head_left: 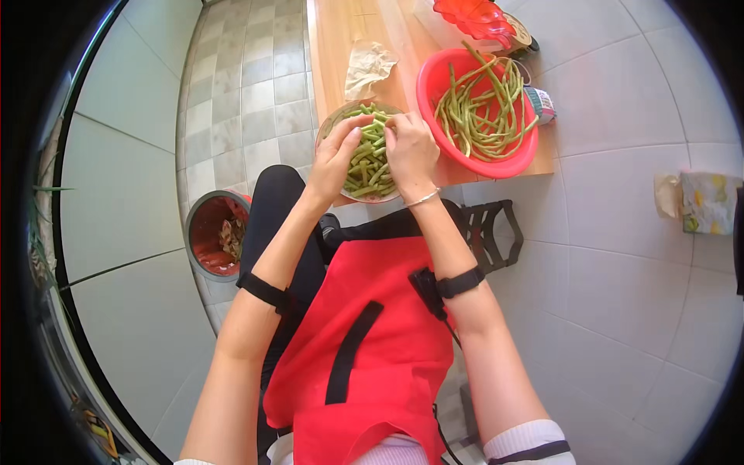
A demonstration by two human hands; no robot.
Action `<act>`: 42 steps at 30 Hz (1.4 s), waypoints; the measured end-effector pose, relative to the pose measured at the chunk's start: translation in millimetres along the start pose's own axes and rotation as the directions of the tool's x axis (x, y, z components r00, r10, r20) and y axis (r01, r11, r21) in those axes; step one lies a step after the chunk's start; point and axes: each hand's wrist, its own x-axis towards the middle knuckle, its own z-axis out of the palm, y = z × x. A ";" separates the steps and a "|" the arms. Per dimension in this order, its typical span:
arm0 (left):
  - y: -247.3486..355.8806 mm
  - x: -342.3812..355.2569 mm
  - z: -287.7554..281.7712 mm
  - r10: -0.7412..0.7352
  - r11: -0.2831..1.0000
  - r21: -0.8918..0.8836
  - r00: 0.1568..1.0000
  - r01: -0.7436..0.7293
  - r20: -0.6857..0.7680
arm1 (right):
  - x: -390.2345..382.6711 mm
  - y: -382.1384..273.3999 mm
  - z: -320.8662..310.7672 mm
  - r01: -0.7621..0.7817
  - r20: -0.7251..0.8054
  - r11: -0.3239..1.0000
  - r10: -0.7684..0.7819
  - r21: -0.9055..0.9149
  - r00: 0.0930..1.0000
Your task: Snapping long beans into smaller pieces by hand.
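Seemingly, both the left hand [335,159] and right hand [411,151] pinch slender green beans [370,159] above a round bowl [325,128].

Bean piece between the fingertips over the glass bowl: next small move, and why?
Probably snap it and let the pieces drop. Both the left hand and right hand pinch a green bean directly above the glass bowl of cut pieces, while long untrimmed beans wait in the red basin.

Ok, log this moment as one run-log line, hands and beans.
left hand: over bowl of cut green beans | right hand: pinching a bean piece above it | red basin of long beans: beside, on wooden table
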 end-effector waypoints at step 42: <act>96.4 -59.9 21.2 -0.110 0.959 0.274 0.986 0.072 0.125 | -100.3 -17.7 -74.4 -0.024 -0.025 0.518 0.087 0.855 0.996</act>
